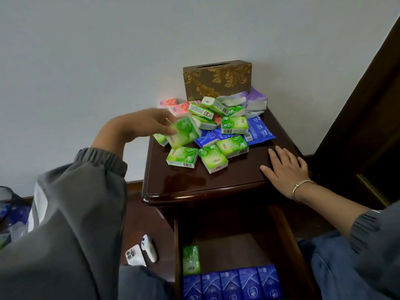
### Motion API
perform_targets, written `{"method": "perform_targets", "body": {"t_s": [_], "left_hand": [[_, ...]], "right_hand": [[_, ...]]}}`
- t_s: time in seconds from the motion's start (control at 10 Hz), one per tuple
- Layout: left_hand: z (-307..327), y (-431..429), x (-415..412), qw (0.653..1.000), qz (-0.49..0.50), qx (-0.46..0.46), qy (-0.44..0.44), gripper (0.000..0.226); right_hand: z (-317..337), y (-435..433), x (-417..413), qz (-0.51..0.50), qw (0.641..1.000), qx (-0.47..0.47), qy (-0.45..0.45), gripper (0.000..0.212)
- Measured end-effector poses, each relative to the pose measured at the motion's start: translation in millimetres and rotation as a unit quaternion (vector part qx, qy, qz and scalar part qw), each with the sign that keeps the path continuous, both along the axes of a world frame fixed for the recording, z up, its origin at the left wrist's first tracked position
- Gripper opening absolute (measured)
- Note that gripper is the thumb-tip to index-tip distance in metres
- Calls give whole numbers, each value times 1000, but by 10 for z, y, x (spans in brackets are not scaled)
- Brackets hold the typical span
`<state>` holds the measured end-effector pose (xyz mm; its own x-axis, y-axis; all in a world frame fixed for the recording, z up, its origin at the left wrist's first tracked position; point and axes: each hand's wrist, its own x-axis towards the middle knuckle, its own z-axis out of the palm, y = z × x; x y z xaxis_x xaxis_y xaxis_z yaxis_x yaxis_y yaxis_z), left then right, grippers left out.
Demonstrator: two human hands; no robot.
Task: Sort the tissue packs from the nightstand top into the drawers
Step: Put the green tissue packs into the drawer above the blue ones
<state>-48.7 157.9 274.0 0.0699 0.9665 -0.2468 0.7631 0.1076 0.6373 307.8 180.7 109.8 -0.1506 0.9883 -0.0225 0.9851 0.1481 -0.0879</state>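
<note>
Only one view here, from the head camera looking down; the left hand [149, 122] has its grip closed around a green tissue pack [184, 132], held just above the left side of the pile, and it's a bit blurry so can't read the print on it; the right hand [285, 169] lies flat and open on the right front of the nightstand top [194, 182], fingers spread, holding nothing, with a thin bracelet [302, 187] at the wrist.

The pile of tissue packs [216, 131] sits toward the back half of the top; mostly green ones in front and middle, blue packs [257, 131] on the right, a couple of pink packs [173, 106] at the back left, and some pale purple packs [253, 100] at the back right; behind all that is a brown tissue box [216, 81] with a gold leaf pattern, up against the wall.

Below, the drawer [285, 239] is pulled out; inside there's a row of blue packs in the drawer [233, 282] standing side by side along the front, and one green pack in the drawer [191, 259] at the left just behind them.

On the floor left of the drawer, a white phone [135, 255] lies next to a small white gadget [149, 247]; both arms are in grey sleeves [71, 213].
</note>
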Motion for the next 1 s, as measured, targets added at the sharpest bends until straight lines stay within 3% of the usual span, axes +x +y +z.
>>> {"method": "perform_targets", "body": {"t_s": [0.1, 0.4, 0.5, 0.6, 0.8, 0.9, 1.0], "left_hand": [[-145, 31, 162, 983, -61, -143, 98, 26], [-428, 104, 289, 980, -45, -166, 102, 53], [-444, 87, 304, 971, -65, -166, 161, 53], [-472, 42, 286, 966, -73, -153, 196, 52], [-618, -134, 217, 968, -56, -134, 206, 75], [-684, -270, 289, 975, -32, -59, 211, 76], [-779, -439, 414, 971, -10, 41, 236, 59]], "right_hand": [[-1, -17, 2, -2, 1000, -3, 2, 66], [8, -16, -2, 2, 1000, -1, 5, 67], [12, -20, 0, 3, 1000, -3, 7, 67], [23, -32, -7, 3, 1000, -5, 7, 66], [36, -41, -4, 1, 1000, -2, 8, 66], [32, -52, -12, 1, 1000, -2, 9, 66], [53, -72, -29, 1, 1000, -2, 11, 65]]}}
